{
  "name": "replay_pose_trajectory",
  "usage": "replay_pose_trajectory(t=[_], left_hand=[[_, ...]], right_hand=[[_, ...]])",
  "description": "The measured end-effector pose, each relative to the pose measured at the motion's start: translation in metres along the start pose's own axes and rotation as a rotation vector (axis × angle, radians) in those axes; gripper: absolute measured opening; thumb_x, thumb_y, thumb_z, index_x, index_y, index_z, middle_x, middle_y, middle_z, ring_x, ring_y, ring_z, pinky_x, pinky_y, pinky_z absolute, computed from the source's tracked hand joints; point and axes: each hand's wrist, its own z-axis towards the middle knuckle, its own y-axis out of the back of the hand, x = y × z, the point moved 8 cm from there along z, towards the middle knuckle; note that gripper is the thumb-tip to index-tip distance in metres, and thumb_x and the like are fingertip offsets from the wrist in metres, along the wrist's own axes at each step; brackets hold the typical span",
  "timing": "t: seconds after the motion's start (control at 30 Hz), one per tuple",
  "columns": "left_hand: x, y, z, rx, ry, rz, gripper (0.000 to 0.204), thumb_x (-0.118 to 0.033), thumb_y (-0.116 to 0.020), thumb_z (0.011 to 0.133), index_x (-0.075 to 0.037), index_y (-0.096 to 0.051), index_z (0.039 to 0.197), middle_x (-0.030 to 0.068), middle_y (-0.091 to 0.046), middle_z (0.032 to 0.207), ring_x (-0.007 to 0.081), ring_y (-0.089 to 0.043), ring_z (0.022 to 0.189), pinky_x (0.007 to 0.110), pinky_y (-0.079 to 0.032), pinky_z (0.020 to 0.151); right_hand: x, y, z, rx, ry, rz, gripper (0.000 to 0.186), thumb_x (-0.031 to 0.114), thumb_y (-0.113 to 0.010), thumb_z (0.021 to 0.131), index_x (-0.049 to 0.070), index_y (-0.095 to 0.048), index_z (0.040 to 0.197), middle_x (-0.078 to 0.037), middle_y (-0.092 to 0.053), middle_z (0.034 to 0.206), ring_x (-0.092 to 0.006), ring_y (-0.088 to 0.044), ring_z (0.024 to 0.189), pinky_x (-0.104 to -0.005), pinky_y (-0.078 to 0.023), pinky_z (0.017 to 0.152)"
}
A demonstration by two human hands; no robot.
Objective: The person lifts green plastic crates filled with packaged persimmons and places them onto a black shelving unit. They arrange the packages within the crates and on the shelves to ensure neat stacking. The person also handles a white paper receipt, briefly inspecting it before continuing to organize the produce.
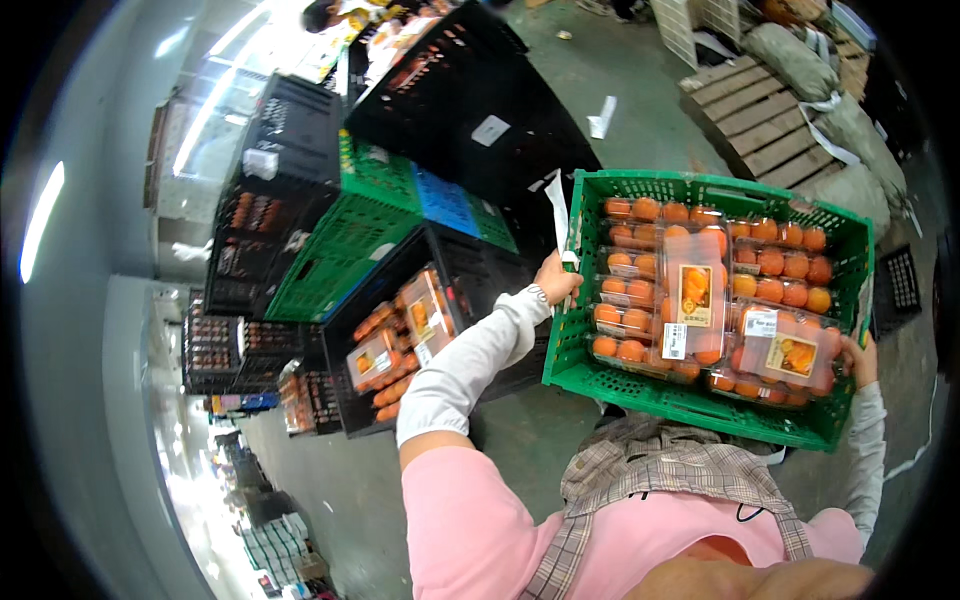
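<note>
A green plastic crate hangs in front of me, holding several clear packs of round orange fruit, some with labels. My left hand is closed on the crate's left side, beside a white paper slip fixed there. My right hand grips the right side, its fingers partly hidden. Left of these, a black crate holds similar fruit packs.
Stacked black and green crates stand at the left, near a wall. A wooden pallet, grey sacks and a small black crate lie at the right on the green floor.
</note>
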Motion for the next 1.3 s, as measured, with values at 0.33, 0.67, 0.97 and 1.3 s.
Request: replay_pose_trajectory(t=[0.33,0.67,0.97,1.3], left_hand=[[0.138,-0.006,0.254,-0.151,0.218,0.135,0.030,0.007,-0.064,0.074,-0.012,-0.059,0.097,0.0056,-0.056,0.067,0.0214,-0.058,0.055,0.039,-0.044,0.047],[0.087,0.038,0.395,-0.256,-0.129,0.626,0.038,-0.021,-0.069,0.075,-0.011,-0.069,0.112,0.0186,-0.070,0.107,0.0384,-0.066,0.104,0.043,-0.051,0.090],[0.044,0.015,0.294,0.141,-0.147,0.968,0.070,-0.036,-0.077,0.074,-0.003,-0.054,0.131,0.0205,-0.063,0.122,0.0363,-0.061,0.112,0.042,-0.046,0.101],[-0.222,0.236,-0.187,-0.948,-0.875,1.122,0.030,-0.008,-0.068,0.081,-0.006,-0.068,0.110,0.0130,-0.067,0.110,0.0318,-0.061,0.106,0.043,-0.046,0.096]], right_hand=[[-0.247,-0.134,-0.060,-0.476,-0.286,0.203,0.024,0.017,-0.076,0.084,0.016,-0.052,0.085,0.007,-0.046,0.056,-0.0056,-0.035,0.038,-0.0246,-0.025,0.034],[-0.293,-0.402,-0.095,-0.462,-0.511,0.691,0.020,0.016,-0.071,0.086,0.011,-0.051,0.084,-0.003,-0.050,0.062,-0.0171,-0.050,0.046,-0.0323,-0.044,0.043],[-0.425,-0.489,-0.119,-0.254,-1.031,0.640,0.049,0.047,-0.060,0.095,0.003,-0.054,0.076,-0.010,-0.058,0.061,-0.0213,-0.054,0.051,-0.0389,-0.044,0.048],[-0.416,-0.484,-0.094,-0.076,-1.408,0.413,0.059,0.063,-0.051,0.090,0.017,-0.050,0.126,-0.009,-0.049,0.129,-0.0319,-0.051,0.105,-0.0531,-0.043,0.077]])
